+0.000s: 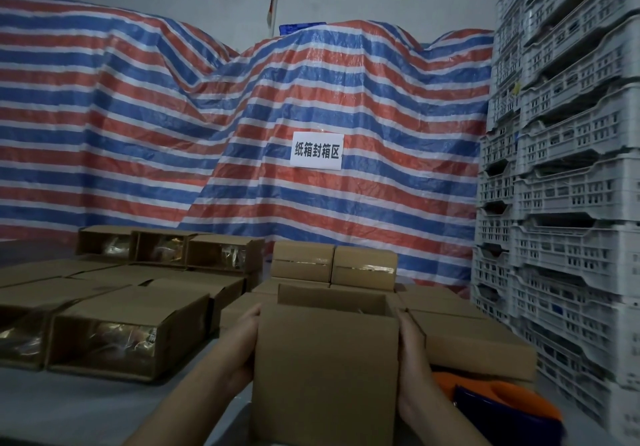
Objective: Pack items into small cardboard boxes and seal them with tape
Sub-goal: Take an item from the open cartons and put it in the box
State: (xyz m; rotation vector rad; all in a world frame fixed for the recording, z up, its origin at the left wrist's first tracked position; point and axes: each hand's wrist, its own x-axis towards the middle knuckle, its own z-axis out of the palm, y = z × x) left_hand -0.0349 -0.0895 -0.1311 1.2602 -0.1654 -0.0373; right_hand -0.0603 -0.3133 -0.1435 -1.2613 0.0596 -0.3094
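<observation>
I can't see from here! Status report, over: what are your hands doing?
Left hand and right hand hold open box by its sides. Flaps up, no tape on it. Tape gun beside right wrist. Nothing in the way.

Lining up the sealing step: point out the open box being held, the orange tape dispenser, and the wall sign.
Open cardboard box [325, 369], head view, front face.
Orange tape dispenser [512, 400], head view, orange body.
White sign [316, 150], head view, centre.
</observation>
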